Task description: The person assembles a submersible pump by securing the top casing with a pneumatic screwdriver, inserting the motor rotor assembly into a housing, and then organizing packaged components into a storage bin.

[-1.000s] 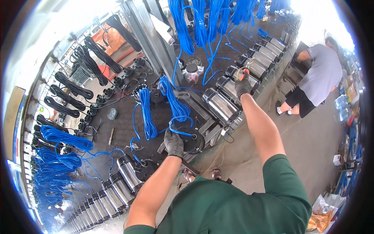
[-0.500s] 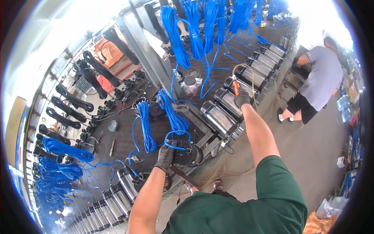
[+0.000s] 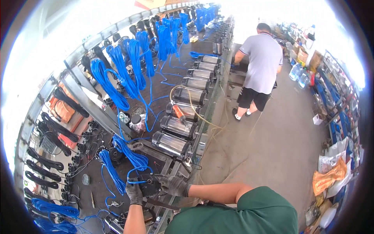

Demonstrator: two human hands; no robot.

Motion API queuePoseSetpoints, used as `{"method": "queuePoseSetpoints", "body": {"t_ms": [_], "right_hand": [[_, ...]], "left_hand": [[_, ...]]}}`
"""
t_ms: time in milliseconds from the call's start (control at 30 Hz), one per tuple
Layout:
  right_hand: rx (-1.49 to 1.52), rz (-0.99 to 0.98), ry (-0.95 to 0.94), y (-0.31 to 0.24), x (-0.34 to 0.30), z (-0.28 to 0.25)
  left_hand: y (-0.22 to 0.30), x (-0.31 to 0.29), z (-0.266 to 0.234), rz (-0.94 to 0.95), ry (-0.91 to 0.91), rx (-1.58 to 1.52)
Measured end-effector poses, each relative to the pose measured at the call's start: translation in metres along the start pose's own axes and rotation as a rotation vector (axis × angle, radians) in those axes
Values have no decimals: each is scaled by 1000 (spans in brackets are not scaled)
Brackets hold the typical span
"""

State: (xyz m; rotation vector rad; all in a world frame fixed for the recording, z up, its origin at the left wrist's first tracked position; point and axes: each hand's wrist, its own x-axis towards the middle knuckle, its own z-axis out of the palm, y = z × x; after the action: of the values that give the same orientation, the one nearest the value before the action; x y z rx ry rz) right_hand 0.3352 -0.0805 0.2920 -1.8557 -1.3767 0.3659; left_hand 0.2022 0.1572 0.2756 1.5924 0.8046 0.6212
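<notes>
My left hand (image 3: pixel 134 193), in a dark grey glove, grips the left edge of a round black end cap (image 3: pixel 149 188) at the bench's near edge. A blue cable (image 3: pixel 137 168) rises from the cap and loops past my left fingertips. My right hand (image 3: pixel 175 186), gloved alike, reaches in from the right with its fingers bent against the cap's other side. Just beyond lie shiny metal cylinders (image 3: pixel 170 144) with black ends. An orange air screwdriver (image 3: pixel 178 112) rests on them, its pale hose (image 3: pixel 194 111) curving off to the right.
Coiled blue cables (image 3: pixel 132 154) lie and hang along the dark bench, with black cable coils (image 3: pixel 48 134) at the left. A metal post (image 3: pixel 87 105) stands behind. A co-worker (image 3: pixel 265 64) stands by the bench's far right. Shelves (image 3: pixel 335 128) line the aisle's right side.
My right hand has let go of the orange air screwdriver and come back to the black end cap. The view has swung right, while my left hand has stayed at the cap.
</notes>
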Motion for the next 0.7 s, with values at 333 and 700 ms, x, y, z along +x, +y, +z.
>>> {"method": "queuePoseSetpoints", "body": {"t_ms": [333,700], "right_hand": [[-73,-7,148,-5,-7,30],[-422,-80,373,80,-10,122]], "left_hand": [[25,-4,14,79,-24,-171],[20,-5,18,179,-11,12]]}}
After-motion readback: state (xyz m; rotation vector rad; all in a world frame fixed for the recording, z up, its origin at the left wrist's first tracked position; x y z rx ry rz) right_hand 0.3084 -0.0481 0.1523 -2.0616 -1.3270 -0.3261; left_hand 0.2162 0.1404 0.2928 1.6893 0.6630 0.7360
